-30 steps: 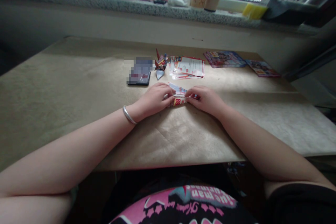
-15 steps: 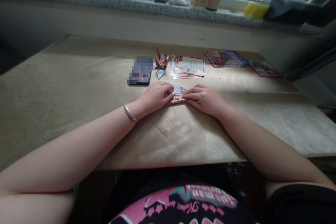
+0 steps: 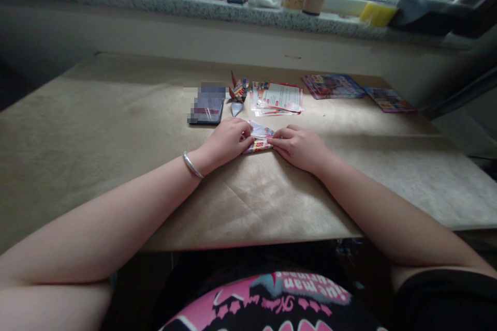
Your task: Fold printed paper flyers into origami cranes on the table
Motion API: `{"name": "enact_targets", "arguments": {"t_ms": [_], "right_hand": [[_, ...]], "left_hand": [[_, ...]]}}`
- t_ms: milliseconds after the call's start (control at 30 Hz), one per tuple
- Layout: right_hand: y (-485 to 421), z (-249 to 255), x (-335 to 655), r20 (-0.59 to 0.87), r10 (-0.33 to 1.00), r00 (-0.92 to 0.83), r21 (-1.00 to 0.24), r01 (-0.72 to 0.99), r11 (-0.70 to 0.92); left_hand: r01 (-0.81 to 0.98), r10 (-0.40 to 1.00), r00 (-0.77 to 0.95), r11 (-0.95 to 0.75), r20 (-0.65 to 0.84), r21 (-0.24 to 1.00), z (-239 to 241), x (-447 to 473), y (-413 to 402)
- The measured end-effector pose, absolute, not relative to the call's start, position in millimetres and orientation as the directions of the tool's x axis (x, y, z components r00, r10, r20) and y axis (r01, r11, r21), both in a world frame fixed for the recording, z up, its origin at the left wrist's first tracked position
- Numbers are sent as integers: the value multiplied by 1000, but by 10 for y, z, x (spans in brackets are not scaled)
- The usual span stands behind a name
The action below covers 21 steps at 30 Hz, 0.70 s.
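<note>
Between my two hands, on the beige tabletop point(image 3: 248, 191), lies a small folded sheet of printed paper point(image 3: 261, 146), white inside with coloured print and yellow-red letters on its near strip. My left hand point(image 3: 232, 137) is closed on the paper's left end, fingers curled and thumb on the near fold. At the right end, my right hand point(image 3: 297, 146) pinches the paper with fingertips pressed together. Part of the sheet is hidden beneath the fingers. Just beyond stands a folded paper figure point(image 3: 238, 90) with pointed tips, apparently a crane.
A tablet or phone point(image 3: 207, 106), partly pixelated, lies left of the paper figure. To its right sit loose printed sheets point(image 3: 281, 98) and colourful booklets point(image 3: 334, 86), with another stack point(image 3: 390, 100) farther right. Bottles and a yellow object point(image 3: 377, 14) line the stone windowsill point(image 3: 217, 9).
Both hands and the folded paper have barely shifted; the fingers still press on its ends. The whole view has moved very slightly.
</note>
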State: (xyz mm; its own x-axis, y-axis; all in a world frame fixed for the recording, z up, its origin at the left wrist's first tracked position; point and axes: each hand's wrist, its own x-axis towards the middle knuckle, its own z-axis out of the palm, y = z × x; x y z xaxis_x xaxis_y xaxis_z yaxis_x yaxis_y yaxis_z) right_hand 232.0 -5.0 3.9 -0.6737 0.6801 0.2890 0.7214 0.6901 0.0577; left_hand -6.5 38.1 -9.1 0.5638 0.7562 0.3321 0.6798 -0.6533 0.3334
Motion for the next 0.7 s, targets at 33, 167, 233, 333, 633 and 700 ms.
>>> {"name": "enact_targets", "arguments": {"t_ms": [33, 167, 233, 333, 633, 700], "right_hand": [[-50, 40, 2313, 286, 681, -674, 75, 724, 686], [-25, 22, 2315, 292, 704, -647, 89, 752, 654], [-6, 8, 2330, 298, 714, -634, 65, 760, 647], [19, -5, 2351, 300, 717, -629, 27, 757, 653], [52, -19, 2359, 307, 724, -617, -17, 758, 652], [48, -19, 2366, 318, 728, -607, -46, 758, 651]], "left_hand": [[687, 765, 557, -643, 324, 337, -89, -68, 383], [688, 763, 571, -646, 303, 330, -37, -76, 350], [639, 719, 616, -695, 321, 330, -5, -82, 318], [559, 631, 688, -776, 359, 294, 10, -104, 279], [560, 554, 775, -825, 303, 77, 5, -114, 202], [577, 564, 773, -816, 292, 48, 28, -98, 172]]}}
